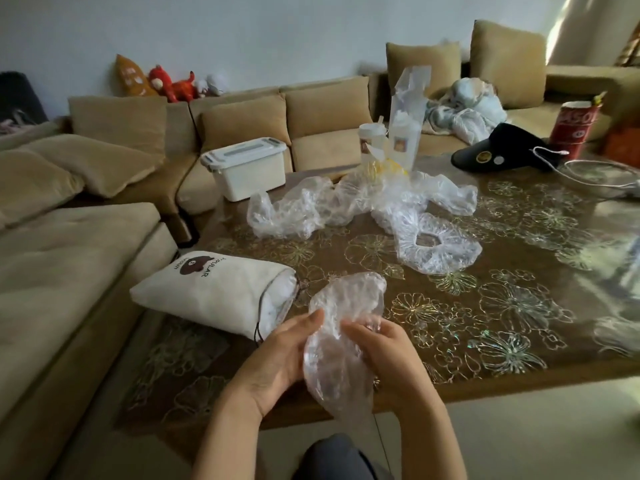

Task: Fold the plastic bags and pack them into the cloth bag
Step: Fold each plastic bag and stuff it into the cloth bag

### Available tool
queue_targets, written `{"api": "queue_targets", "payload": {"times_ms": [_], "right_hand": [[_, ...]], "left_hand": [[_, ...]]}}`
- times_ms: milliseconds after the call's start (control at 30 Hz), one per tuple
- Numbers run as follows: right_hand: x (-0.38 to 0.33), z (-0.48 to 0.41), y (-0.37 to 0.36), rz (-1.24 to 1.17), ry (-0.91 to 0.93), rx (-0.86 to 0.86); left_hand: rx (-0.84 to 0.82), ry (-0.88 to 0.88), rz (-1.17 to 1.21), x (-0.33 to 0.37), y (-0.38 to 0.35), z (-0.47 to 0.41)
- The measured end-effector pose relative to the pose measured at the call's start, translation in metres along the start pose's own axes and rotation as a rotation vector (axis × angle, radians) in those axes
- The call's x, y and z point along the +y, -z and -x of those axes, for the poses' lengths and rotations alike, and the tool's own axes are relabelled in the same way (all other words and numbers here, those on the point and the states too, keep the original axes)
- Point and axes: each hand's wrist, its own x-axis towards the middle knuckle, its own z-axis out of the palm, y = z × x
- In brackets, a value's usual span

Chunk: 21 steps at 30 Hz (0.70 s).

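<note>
I hold a crumpled clear plastic bag (341,334) over the table's near edge. My left hand (277,362) grips its left side and my right hand (384,351) grips its right side, fingers curled into the plastic. To the left lies the white cloth bag (214,289) with a bear print, its drawstring mouth facing right and white plastic showing inside. More clear plastic bags (346,202) lie crumpled in the middle of the table, and one elastic-edged plastic cover (436,244) lies nearer.
The glass table (519,306) has a floral cloth pattern. A white lidded box (247,168), drink cups in a bag (398,133), a black visor cap (502,148), a red cup (575,128) and a wire strainer (602,178) stand at the back. Beige sofa (69,271) runs left and behind.
</note>
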Motion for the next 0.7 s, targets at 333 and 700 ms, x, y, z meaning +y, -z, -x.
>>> {"api": "queue_targets", "payload": {"times_ms": [333,700], "right_hand": [[-0.008,0.002,0.009,0.128,0.027,-0.171],[-0.008,0.0,0.019,0.039,0.028,-0.137]], "left_hand": [[0.397,-0.12,-0.308,-0.012,0.009,-0.009],[0.442,-0.165,-0.163,-0.014,0.009,-0.015]]}}
